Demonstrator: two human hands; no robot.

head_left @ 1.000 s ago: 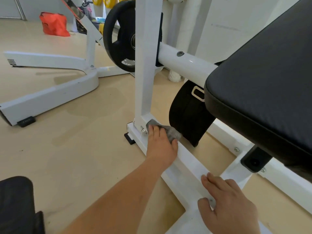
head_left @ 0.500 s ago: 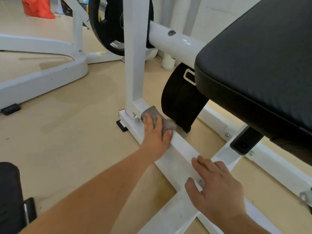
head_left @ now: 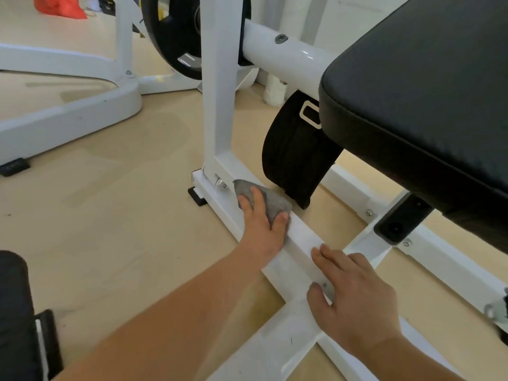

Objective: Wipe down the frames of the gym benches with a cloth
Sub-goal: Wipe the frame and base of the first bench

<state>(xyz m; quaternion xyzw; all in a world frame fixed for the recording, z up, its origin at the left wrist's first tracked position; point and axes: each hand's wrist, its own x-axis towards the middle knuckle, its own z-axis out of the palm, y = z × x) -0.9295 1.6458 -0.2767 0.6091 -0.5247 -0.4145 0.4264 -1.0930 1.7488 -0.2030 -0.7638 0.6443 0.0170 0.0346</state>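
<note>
one cloth (head_left: pixel 265 199), two hands: left hand (head_left: pixel 261 226) flat, pressing cloth onto the frame (head_left: pixel 302 239); right hand (head_left: pixel 354 295), 4 o'clock from it, flat, grasping nothing.

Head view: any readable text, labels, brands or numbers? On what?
Nothing in this frame is legible.
Black round weight plate: pale label patch near its lower edge, too blurred to read.
White metal bench frame: no markings visible.
Black padded bench seat: no logo or print visible.
</note>
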